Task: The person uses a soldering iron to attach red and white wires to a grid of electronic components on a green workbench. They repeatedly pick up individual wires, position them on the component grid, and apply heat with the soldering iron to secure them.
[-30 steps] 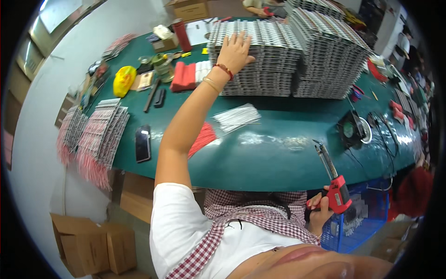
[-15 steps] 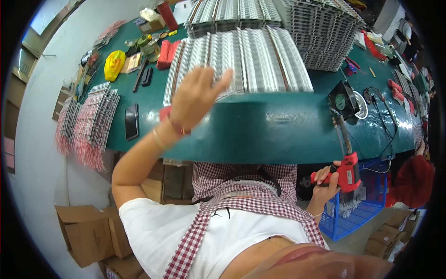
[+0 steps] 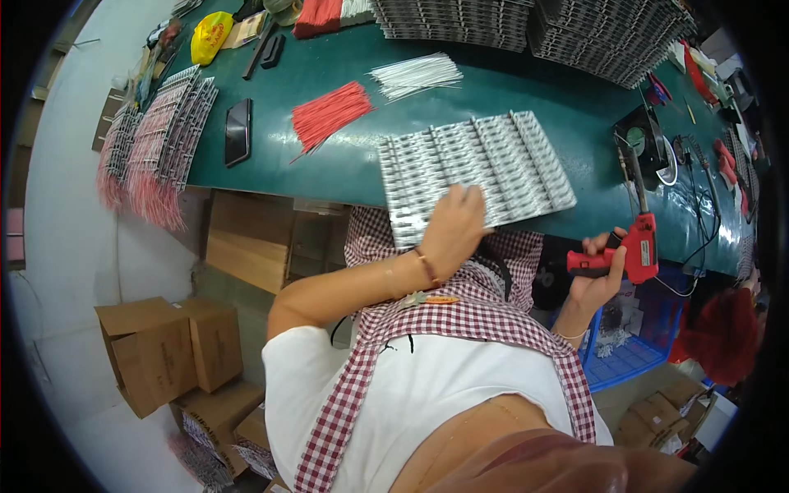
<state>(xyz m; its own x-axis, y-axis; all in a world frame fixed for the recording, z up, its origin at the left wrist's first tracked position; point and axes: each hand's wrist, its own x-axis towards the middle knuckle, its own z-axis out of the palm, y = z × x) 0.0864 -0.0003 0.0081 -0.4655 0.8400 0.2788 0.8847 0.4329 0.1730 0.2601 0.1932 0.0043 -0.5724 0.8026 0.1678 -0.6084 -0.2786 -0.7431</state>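
A whitish-grey panel (image 3: pixel 481 164) with ridged rows of small parts lies tilted at the table's near edge. My left hand (image 3: pixel 454 230) is on its near side, fingers curled over the edge and gripping it. Off to the right, my right hand (image 3: pixel 604 275) is wrapped round the handle of a red soldering gun (image 3: pixel 642 246), its long metal tip pointing away from me. That tip reaches near a dark stand (image 3: pixel 639 135). Beyond the panel, a bundle of red wires (image 3: pixel 332 113) lies beside a bundle of white wires (image 3: pixel 417 76).
Tall stacks of similar panels (image 3: pixel 456 25) stand along the far side of the green table (image 3: pixel 320 177). A black phone (image 3: pixel 237 133) lies at left, near panels with pink wires (image 3: pixel 160 140). A blue crate (image 3: pixel 629 349) is below right; cardboard boxes (image 3: pixel 156 357) are below left.
The panel has come toward me to the near edge, uncovering the red and white wires. My left hand has dropped onto it from above. The view has shifted; the right hand still grips the soldering gun.
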